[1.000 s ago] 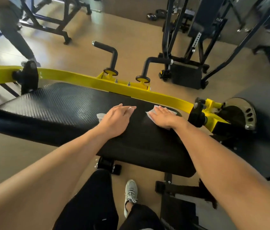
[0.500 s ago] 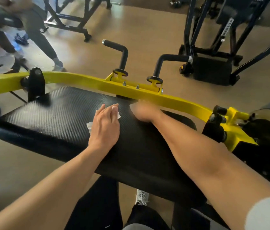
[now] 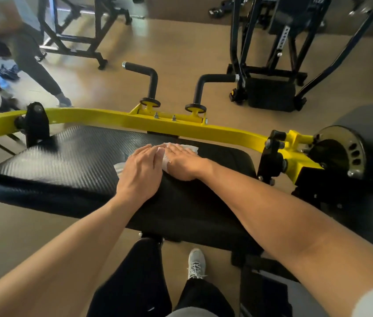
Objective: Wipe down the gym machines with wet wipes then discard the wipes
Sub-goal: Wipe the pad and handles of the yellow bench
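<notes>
In the head view, both hands lie flat side by side at the centre of the frame on a wide black textured vinyl pad [image 3: 71, 165]. The left hand [image 3: 140, 172] presses, fingers straight and together, on a white wet wipe [image 3: 119, 167] whose edge shows just left of the hand. The right hand [image 3: 184, 162], also with straight fingers, presses a second white wet wipe [image 3: 186, 147] that shows beyond its fingertips near the pad's far edge. The two hands almost touch, with a strip of white wipe between them; whether that strip belongs to one wipe or the other I cannot tell.

Just behind the pad a curved yellow steel bar [image 3: 116, 118] crosses the frame from left to right. Two black L-shaped foam-grip handles [image 3: 151, 81] rise from it above centre. A black bracket [image 3: 35, 122] clamps the bar at the left, and at the right edge sits a round metal pivot plate [image 3: 350, 152] with holes.

Black metal machine frames [image 3: 270, 62] stand in the upper right, and another rack [image 3: 78, 37] in the upper left. A blurred second person's dark trouser leg [image 3: 36, 69] stretches across the upper left. The floor [image 3: 181, 46] is tan and smooth. At the bottom centre appear the wearer's black trousers [image 3: 135, 277] and a grey laced trainer [image 3: 195, 263].
</notes>
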